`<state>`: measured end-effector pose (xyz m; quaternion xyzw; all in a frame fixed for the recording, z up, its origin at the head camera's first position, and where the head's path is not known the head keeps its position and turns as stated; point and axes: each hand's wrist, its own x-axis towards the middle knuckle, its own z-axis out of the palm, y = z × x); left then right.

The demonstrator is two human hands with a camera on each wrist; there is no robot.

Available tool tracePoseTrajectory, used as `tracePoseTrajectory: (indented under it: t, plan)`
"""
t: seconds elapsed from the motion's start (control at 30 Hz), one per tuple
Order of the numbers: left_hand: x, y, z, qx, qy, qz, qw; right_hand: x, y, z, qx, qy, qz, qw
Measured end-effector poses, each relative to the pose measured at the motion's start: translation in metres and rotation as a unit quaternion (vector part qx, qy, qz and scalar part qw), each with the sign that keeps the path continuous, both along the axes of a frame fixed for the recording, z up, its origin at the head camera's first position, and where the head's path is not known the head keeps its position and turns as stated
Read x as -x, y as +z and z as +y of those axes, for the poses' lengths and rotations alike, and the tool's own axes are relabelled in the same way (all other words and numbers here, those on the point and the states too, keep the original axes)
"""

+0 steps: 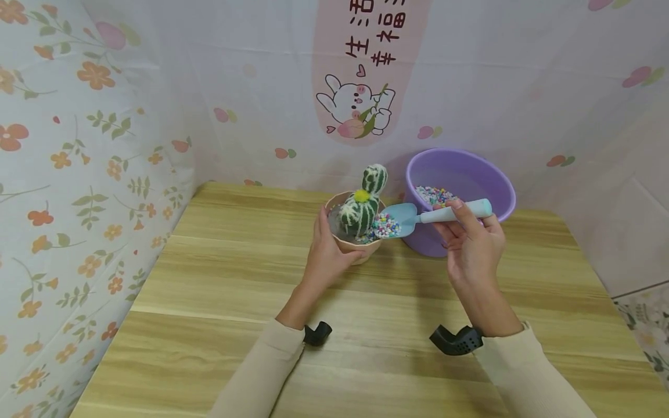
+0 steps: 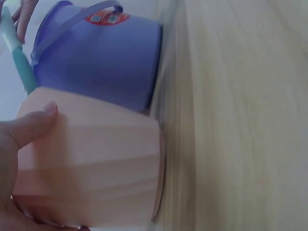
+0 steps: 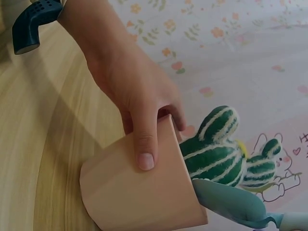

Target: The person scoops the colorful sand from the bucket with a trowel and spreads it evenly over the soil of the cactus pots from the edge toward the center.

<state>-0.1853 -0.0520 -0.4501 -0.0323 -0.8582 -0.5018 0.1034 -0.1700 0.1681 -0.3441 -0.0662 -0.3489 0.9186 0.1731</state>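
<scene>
My left hand point(image 1: 326, 258) grips a peach flowerpot point(image 2: 96, 163) by its side, thumb on the outer wall and fingers over the rim. A green cactus point(image 1: 360, 215) with white fuzzy ribs and a yellow flower stands inside, with greyish material around its base. My right hand point(image 1: 473, 249) holds the pale handle of a blue trowel point(image 1: 410, 216). Its blade tip rests at the pot's right rim, and multicoloured pellets point(image 1: 387, 225) lie on it and beside the cactus. In the right wrist view the trowel blade point(image 3: 233, 199) reaches over the pot's edge.
Just behind and right of the pot stands a purple bucket point(image 1: 425, 241) with more coloured pellets point(image 1: 434, 195) inside. Its handle hangs down its side in the left wrist view. A wood-grain table point(image 1: 219, 273) carries everything, and a patterned cloth point(image 1: 251, 116) hangs behind it.
</scene>
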Motion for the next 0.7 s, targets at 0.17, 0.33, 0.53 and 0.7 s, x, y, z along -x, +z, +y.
tracePoseTrajectory:
  t: [0.17, 0.33, 0.53, 0.7]
  plan:
    - [-0.003, -0.002, 0.01, 0.014, 0.03, 0.031, 0.9989, 0.0, 0.001, 0.001, -0.003, -0.002, -0.001, 1.0]
    - [-0.005, -0.003, 0.018, 0.033, 0.06, 0.059, 0.9959, 0.0, 0.002, 0.001, -0.008, -0.003, 0.003, 1.0]
    - [-0.007, -0.003, 0.023, 0.047, 0.079, 0.053, 0.9944, 0.001, 0.003, 0.001, -0.018, -0.007, 0.003, 0.9998]
    - [-0.006, -0.001, 0.017, 0.028, 0.048, 0.029, 0.9981, 0.0, 0.004, 0.001, -0.02, -0.003, 0.006, 0.9998]
